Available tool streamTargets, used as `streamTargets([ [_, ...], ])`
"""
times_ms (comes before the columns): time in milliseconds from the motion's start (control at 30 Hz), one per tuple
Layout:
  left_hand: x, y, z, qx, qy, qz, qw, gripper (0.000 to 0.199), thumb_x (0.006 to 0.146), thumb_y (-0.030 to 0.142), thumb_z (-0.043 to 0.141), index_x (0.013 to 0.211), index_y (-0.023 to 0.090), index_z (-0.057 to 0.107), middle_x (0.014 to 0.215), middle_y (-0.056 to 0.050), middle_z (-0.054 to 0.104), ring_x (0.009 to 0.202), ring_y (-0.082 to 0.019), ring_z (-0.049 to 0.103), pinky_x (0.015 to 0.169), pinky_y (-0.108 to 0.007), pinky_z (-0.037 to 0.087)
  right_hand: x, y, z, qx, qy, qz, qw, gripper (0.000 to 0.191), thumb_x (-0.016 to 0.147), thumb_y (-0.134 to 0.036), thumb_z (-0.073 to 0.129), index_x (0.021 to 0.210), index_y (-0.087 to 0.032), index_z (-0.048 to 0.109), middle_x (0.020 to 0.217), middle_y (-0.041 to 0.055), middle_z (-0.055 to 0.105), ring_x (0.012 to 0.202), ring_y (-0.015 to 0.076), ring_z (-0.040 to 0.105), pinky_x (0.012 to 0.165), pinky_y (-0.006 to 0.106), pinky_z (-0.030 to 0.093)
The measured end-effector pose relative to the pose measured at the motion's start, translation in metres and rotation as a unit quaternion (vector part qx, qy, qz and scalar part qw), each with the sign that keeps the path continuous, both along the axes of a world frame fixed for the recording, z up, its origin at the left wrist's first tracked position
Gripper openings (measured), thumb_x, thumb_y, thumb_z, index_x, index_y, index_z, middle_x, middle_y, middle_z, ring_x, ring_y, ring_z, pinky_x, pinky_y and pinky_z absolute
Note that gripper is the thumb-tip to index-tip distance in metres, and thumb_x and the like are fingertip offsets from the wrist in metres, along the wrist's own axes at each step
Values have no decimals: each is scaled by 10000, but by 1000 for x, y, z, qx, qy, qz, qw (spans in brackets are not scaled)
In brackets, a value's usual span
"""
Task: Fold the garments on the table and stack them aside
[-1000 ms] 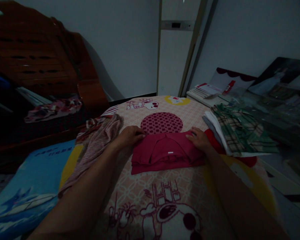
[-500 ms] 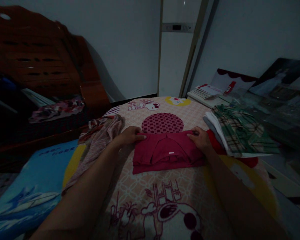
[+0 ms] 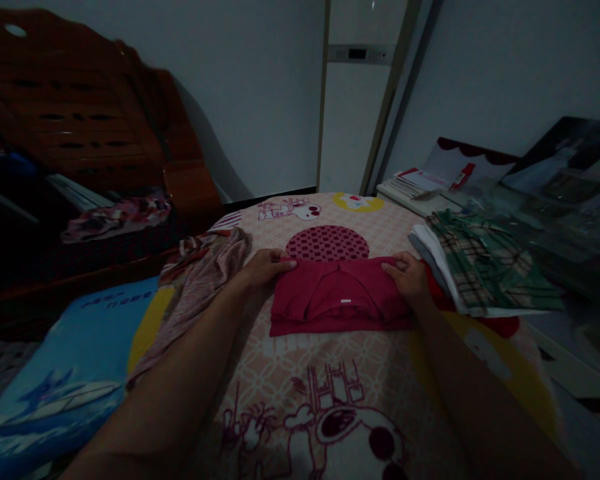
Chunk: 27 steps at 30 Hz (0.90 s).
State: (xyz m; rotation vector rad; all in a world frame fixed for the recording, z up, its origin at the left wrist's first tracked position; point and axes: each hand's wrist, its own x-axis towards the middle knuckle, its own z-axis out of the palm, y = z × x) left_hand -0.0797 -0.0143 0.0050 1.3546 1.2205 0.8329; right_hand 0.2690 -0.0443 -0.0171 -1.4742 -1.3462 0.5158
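Observation:
A dark pink shirt [image 3: 340,293], folded into a flat rectangle with its neckline and a small white label facing up, is on the patterned cloth [image 3: 280,400] that covers the table. My left hand [image 3: 269,267] pinches its far left corner, thumb on top. At the far right corner my right hand [image 3: 407,275] pinches the fabric in the same way. The fingers under the cloth are mostly hidden. Close to my right hand lies a pile of folded clothes with a green plaid shirt [image 3: 490,260] on top.
Crumpled brownish clothing [image 3: 215,267] lies at the table's left edge, by a blue printed cushion or bag [image 3: 90,360]. A carved wooden chair [image 3: 80,127] stands behind. Papers [image 3: 417,181] and clear plastic items are on the right, beyond the pile.
The folded shirt has shifted slightly away from me and a little right, its near edge farther from me. Both hands keep their pinch on its far corners.

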Motion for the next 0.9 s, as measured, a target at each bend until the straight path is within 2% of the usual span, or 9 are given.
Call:
streamTargets([
  [167, -8, -2, 6, -90, 5, -48, 995, 310, 597, 348, 845, 797, 138, 736, 785, -78, 740, 639, -158, 632, 588, -267, 489, 0, 0, 0, -2, -4, 3, 1000, 309, 602, -458, 708, 713, -219, 546, 547, -54, 467, 529, 129, 428, 492, 247, 332],
  [300, -11, -5, 11, -115, 4, -59, 992, 247, 591, 288, 832, 748, 125, 733, 736, -72, 731, 582, -139, 610, 559, -256, 475, 0, -1, 0, 3, 0, 0, 1000, 306, 603, -452, 712, 712, -218, 548, 539, -57, 458, 519, 124, 425, 481, 242, 325],
  [567, -6, -8, 19, -12, -40, -5, 999, 255, 603, 300, 794, 785, 135, 728, 757, -40, 722, 646, -139, 631, 647, -266, 505, 4, -2, -1, -2, 50, 9, 999, 314, 623, -426, 742, 762, -205, 567, 591, -24, 574, 568, 151, 526, 512, 260, 414],
  [700, -5, -10, 23, 29, -51, -9, 998, 243, 600, 316, 785, 750, 141, 710, 721, -21, 705, 633, -130, 623, 639, -255, 496, 7, 1, -4, 2, 94, 18, 995, 349, 616, -444, 757, 784, -211, 558, 616, -22, 607, 565, 153, 548, 510, 266, 433],
  [900, -5, -12, 26, 48, -44, -24, 998, 268, 595, 341, 757, 769, 146, 699, 735, -29, 703, 639, -135, 612, 627, -255, 481, 11, 2, -7, -3, 103, 18, 995, 348, 619, -442, 767, 793, -217, 567, 637, -4, 636, 553, 167, 565, 502, 281, 443],
])
